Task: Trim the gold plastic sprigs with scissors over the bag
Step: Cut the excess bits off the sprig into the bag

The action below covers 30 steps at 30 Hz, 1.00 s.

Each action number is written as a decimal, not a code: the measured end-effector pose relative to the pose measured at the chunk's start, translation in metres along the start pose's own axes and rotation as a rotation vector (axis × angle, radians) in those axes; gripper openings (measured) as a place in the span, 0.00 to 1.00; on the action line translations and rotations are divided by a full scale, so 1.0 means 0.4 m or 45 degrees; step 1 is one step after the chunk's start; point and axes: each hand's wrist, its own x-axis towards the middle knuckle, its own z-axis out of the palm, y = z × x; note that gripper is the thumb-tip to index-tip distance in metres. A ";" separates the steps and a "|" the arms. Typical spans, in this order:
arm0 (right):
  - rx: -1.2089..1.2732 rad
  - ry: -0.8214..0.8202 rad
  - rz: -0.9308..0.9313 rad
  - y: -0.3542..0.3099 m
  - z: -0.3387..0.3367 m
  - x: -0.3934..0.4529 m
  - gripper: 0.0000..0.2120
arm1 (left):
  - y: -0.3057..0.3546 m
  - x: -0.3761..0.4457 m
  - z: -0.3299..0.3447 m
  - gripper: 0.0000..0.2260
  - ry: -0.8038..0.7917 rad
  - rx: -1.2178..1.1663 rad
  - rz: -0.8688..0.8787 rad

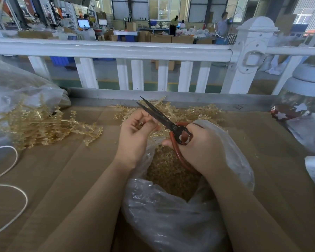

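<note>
My right hand (200, 146) grips the red handles of black-bladed scissors (158, 115), whose blades stand slightly apart and point up and left. My left hand (136, 131) has its fingers curled round a small gold sprig piece (144, 122) right beside the blades. Both hands hover over an open clear plastic bag (171, 215) holding gold trimmings (171, 171). A pile of gold sprigs (185, 111) lies behind the hands, and a larger pile (36, 124) spills from a bag at the left.
A second clear bag (16, 88) sits at the far left on the brown cardboard tabletop (71, 170). White cord (9, 193) loops at the left edge. A jar with stars (298, 99) stands at the right. A white railing (116, 50) runs behind the table.
</note>
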 end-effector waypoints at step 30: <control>1.049 0.014 0.624 -0.006 -0.026 0.025 0.07 | 0.012 -0.015 0.016 0.07 -0.269 -0.265 -0.462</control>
